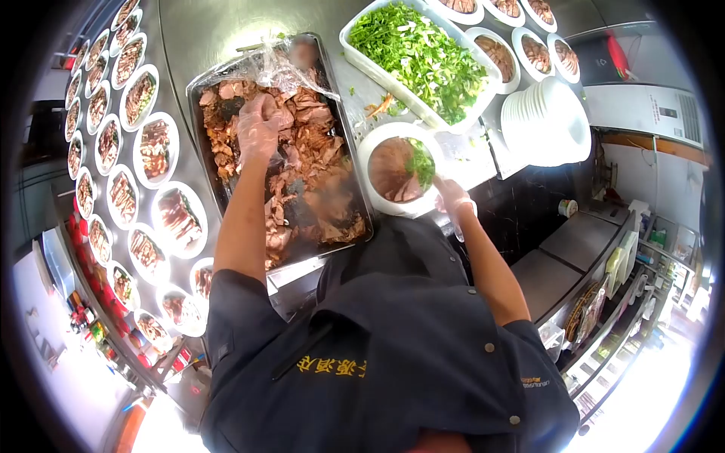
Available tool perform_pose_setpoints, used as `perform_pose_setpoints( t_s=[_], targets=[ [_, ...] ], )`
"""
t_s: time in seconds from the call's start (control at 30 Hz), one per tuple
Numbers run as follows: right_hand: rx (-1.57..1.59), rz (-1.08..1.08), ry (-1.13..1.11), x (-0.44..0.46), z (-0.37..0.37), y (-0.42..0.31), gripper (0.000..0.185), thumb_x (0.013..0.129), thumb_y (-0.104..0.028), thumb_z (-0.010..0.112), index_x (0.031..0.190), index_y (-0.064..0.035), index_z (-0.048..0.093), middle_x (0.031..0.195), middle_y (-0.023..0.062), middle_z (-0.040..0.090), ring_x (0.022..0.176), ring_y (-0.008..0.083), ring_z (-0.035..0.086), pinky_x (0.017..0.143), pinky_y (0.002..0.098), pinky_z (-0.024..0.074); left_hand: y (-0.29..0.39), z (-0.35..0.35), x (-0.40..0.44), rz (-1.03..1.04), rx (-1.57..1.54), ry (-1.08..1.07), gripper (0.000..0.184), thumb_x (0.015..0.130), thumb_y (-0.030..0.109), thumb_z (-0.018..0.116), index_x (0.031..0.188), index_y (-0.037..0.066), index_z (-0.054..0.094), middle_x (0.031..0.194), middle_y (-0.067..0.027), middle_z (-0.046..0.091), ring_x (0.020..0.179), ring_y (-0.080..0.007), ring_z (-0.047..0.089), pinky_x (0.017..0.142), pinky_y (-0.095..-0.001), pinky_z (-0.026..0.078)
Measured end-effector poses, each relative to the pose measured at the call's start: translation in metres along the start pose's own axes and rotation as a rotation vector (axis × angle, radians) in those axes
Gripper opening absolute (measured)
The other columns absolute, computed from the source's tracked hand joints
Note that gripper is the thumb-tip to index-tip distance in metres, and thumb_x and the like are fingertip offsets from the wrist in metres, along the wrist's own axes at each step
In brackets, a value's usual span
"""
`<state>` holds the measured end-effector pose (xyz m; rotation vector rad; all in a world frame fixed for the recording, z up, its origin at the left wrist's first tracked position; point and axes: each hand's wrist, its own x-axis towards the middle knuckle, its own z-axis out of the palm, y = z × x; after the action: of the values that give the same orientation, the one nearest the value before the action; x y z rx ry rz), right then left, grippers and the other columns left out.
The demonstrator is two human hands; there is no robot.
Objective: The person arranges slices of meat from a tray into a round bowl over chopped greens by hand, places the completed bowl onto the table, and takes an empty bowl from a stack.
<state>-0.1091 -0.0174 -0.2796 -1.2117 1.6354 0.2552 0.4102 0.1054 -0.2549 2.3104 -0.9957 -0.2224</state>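
Observation:
My left hand (260,127), in a clear plastic glove, is closed on sliced meat in a dark tray (361,178). Cooked meat slices (313,162) fill the tray, and crumpled plastic wrap (283,69) lies over its far end. My right hand (455,198), also gloved, grips the near right rim of a white bowl (372,189). Inside that bowl are brown meat slices (394,170) with chopped greens (421,164) on the right side. The bowl stands just right of the tray, by the counter's front edge. The fingertips of my left hand are partly hidden among the meat.
A clear plastic tub (434,119) of chopped greens and white pieces stands beyond the bowl. Stacked white bowls (545,124) lie right of it. Many filled bowls (156,149) stand in rows on the steel counter (198,30) at left; several more (495,59) are at far right.

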Motion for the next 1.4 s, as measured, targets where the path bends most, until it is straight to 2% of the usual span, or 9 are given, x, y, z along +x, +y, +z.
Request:
perform_pose_setpoints(
  t_s=[0.23,0.3,0.57,0.77,0.8,0.9,0.97,1.2,1.4],
  targets=[
    [-0.012,-0.07,0.168,-0.021,0.013,0.033,0.074,0.103,-0.067,0.062,0.133,-0.0001,0.072,0.101,0.013,0.081,0.081,0.0208,0.075,0.081,0.0366,0.0585,-0.035,-0.016,0.012,-0.32,-0.254,0.007,0.063,0.098,0.043,0.082,0.145,0.004,0.068,0.125,-0.0217,0.076,0.112,-0.0335,0.074,0.101,-0.0382,0.057],
    [-0.1,-0.097,0.212,-0.023,0.018,0.034,0.072,0.104,-0.065,0.062,0.137,-0.0013,0.071,0.105,0.0143,0.082,0.085,0.0225,0.077,0.088,0.0381,0.058,-0.031,-0.009,0.008,0.22,0.163,0.021,0.077,0.093,0.045,0.087,0.153,0.006,0.06,0.143,-0.0255,0.064,0.125,-0.0383,0.068,0.108,-0.0431,0.056],
    [-0.231,-0.054,0.312,-0.047,0.019,0.007,0.061,0.106,-0.06,0.064,0.133,-0.0052,0.072,0.11,0.0146,0.082,0.098,0.0263,0.078,0.093,0.0405,0.0574,-0.012,-0.005,-0.008,0.248,0.188,-0.121,0.074,0.098,0.025,0.08,0.165,0.023,0.047,0.164,-0.0211,0.042,0.137,-0.0478,0.057,0.106,-0.0552,0.057],
    [-0.37,-0.187,0.386,-0.038,0.02,0.038,0.054,0.106,-0.053,0.065,0.131,-0.0058,0.072,0.108,0.0158,0.081,0.1,0.0284,0.078,0.094,0.0421,0.0578,-0.038,-0.008,0.009,0.308,0.33,-0.187,0.052,0.108,0.02,0.068,0.158,0.024,0.055,0.142,-0.0178,0.066,0.121,-0.0402,0.069,0.101,-0.0513,0.061],
    [-0.303,-0.124,0.424,-0.045,0.019,0.032,0.051,0.106,-0.051,0.066,0.131,-0.0061,0.072,0.109,0.0167,0.081,0.102,0.0301,0.078,0.095,0.043,0.0578,-0.064,0.014,0.022,-0.025,-0.472,-0.208,0.048,0.108,0.017,0.067,0.155,0.019,0.056,0.131,-0.0146,0.069,0.114,-0.0354,0.071,0.095,-0.0468,0.063],
    [-0.355,-0.171,0.555,-0.056,0.013,0.018,0.047,0.106,-0.047,0.066,0.13,-0.0066,0.071,0.116,0.0183,0.079,0.109,0.0341,0.076,0.098,0.0451,0.0575,-0.056,-0.015,0.023,0.526,0.039,0.16,0.034,0.113,0.017,0.062,0.146,0.007,0.06,0.11,-0.0072,0.074,0.098,-0.0206,0.074,0.082,-0.0379,0.064],
    [-0.391,-0.272,0.584,-0.057,0.013,0.007,0.042,0.107,-0.041,0.066,0.129,-0.0066,0.07,0.124,0.0199,0.076,0.113,0.0381,0.074,0.1,0.0465,0.0572,0.005,-0.054,0.003,-0.482,-0.814,-0.267,0.032,0.116,0.019,0.059,0.145,0.004,0.06,0.111,-0.0072,0.074,0.092,-0.015,0.072,0.076,-0.0364,0.063],
    [0.848,-0.987,-0.541,-0.116,0.064,-0.105,0.07,0.105,-0.045,0.073,0.156,-0.0019,0.051,0.137,0.014,0.072,0.114,0.0281,0.074,0.1,0.0433,0.059,0.107,-0.075,-0.113,-0.539,-1.361,-0.562,0.051,0.114,0.052,0.059,0.134,0.006,0.064,0.102,-0.0061,0.074,0.081,-0.0168,0.069,0.066,-0.0306,0.055],
    [-0.451,-0.958,-0.085,-0.193,0.077,-0.204,0.044,0.099,-0.035,0.072,0.14,-0.0172,0.073,0.137,0.0113,0.074,0.127,0.0283,0.071,0.112,0.038,0.0552,0.126,-0.069,-0.174,-0.583,-1.176,-0.765,0.032,0.113,0.025,0.065,0.136,0.004,0.067,0.119,-0.0056,0.075,0.093,-0.0161,0.073,0.075,-0.0319,0.059]
  ],
)
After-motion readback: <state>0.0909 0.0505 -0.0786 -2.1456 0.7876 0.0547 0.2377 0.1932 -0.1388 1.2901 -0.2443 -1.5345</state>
